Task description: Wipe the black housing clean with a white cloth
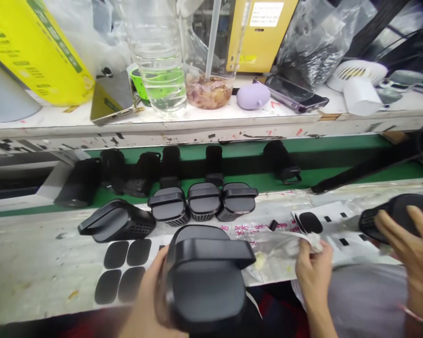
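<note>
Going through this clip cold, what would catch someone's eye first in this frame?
First, the big black plastic case held up close in the left hand at the bottom centre. Next, the row of similar black cases lined up on the bench edge behind it, beside a sheet of black oval stickers. Up on the shelf, a clear water bottle stands out, while the right hand pinches a white cloth.

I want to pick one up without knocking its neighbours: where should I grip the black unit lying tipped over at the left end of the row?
Grip the tipped black unit across its smooth solid body, coming from above and from its free left side. It leans with its flat lid facing left; the upright units crowd its right, so that side looks too tight for fingers.
</note>
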Demonstrator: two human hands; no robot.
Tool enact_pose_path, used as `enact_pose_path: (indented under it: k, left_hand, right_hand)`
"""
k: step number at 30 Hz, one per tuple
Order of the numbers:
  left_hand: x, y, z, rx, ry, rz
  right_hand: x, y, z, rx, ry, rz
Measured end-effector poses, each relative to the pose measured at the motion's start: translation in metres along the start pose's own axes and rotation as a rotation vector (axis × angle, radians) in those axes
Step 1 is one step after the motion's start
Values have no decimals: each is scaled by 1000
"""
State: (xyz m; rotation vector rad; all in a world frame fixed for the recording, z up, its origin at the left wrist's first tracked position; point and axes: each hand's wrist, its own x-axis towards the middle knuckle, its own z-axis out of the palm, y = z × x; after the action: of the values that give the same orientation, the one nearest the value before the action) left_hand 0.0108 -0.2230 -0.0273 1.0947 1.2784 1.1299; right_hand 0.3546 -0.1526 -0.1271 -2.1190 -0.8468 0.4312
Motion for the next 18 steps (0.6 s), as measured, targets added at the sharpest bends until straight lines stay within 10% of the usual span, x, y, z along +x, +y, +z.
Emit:
enact_pose_path:
  k: [13,18]
  left_hand:
    - [42,16,50,-239,39,-191]
    - [41,18,47,143,-26,-357]
  right_hand:
    - [-50,-162,-5,35,-630,-684]
    - [-58,-215,-9,-145,-1127,-767]
